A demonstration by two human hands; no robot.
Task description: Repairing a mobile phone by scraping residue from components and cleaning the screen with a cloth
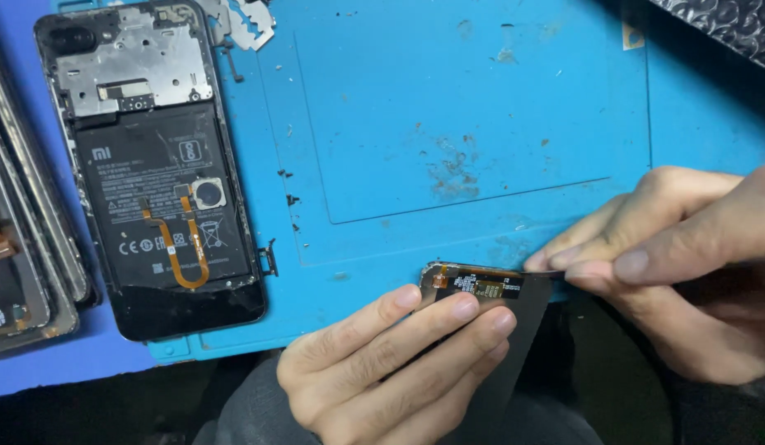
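In the head view, taking the blue repair mat (pixel 481 107) as the landmark, the left hand (pixel 382 371) sits just off the mat's near edge, its fingers curled shut around a thin dark display panel (pixel 502 330), thumb out of sight behind it. The panel stands tilted over the person's lap, and its upper end, where a small orange-and-black flex strip (pixel 477 284) shows, overlaps the mat's near edge. The right hand (pixel 687 264) comes in from the mat's near right corner with its fingertips pinched tight at the panel's top right corner; something thin may lie between them, but I cannot tell what, or whether it is only the panel's own edge. On the mat's far left lies an opened phone (pixel 152 165), back cover off, its battery, metal shield and an orange ribbon cable (pixel 185 247) exposed. Further left, off the mat, leans a stack of other phone frames (pixel 28 247). The likely risks: the pinch at the corner could tear the flex strip or crack the thin panel if it bends against the left hand's hold. The panel hangs off the mat, so a slip would drop it. Loose specks and metal scraps (pixel 251 21) at the mat's far edge could scratch parts.
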